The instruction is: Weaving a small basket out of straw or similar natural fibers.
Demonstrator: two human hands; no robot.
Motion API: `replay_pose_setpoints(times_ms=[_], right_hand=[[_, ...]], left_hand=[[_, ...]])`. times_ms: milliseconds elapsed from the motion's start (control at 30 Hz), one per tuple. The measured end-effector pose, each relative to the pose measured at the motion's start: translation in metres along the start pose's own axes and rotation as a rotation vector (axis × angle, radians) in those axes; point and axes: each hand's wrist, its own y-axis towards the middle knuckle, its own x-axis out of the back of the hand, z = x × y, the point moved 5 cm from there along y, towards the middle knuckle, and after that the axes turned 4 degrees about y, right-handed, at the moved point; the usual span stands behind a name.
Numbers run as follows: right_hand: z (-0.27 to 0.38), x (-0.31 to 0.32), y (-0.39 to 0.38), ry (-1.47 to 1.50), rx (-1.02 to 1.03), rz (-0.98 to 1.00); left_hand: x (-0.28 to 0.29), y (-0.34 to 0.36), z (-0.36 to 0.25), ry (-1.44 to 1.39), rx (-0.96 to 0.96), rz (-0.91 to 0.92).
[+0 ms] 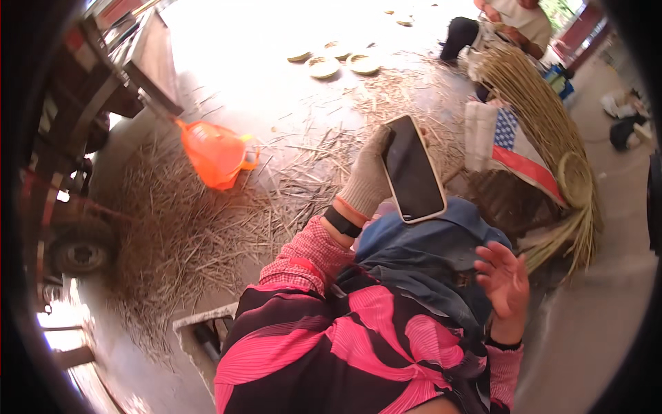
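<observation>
The left hand (376,155), in a ribbed beige knit glove (367,185), had its fingers closed around the edges of a flat, pale-edged, black-screened rectangular smartphone (414,172) with rounded corners, held above creased blue cloth (386,241) over the lap; the bare right hand (505,279) was half open, fingers loosely spread and empty, beside the cloth; dry, brittle tan straw (207,234) littered the smooth grey floor (593,324).

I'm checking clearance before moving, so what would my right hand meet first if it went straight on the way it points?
Your right hand would probably meet the blue cloth just ahead of it, though depth is unclear and it might pass above.
</observation>
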Motion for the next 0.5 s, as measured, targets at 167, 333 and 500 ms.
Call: replay_pose_setpoints(times_ms=[167, 333, 500], right_hand=[[0.023, 0.057, -0.100, 0.229, 0.226, -0.182], [0.030, 0.087, -0.164, 0.329, 0.366, -0.269], [0.038, 0.105, -0.199, 0.302, 0.369, -0.334]], left_hand=[[0.069, -0.021, -0.064, 0.060, -0.255, -0.329], [0.150, -0.046, -0.156, 0.147, -0.513, -0.636], [0.198, -0.074, -0.240, 0.452, -0.887, -1.038]])
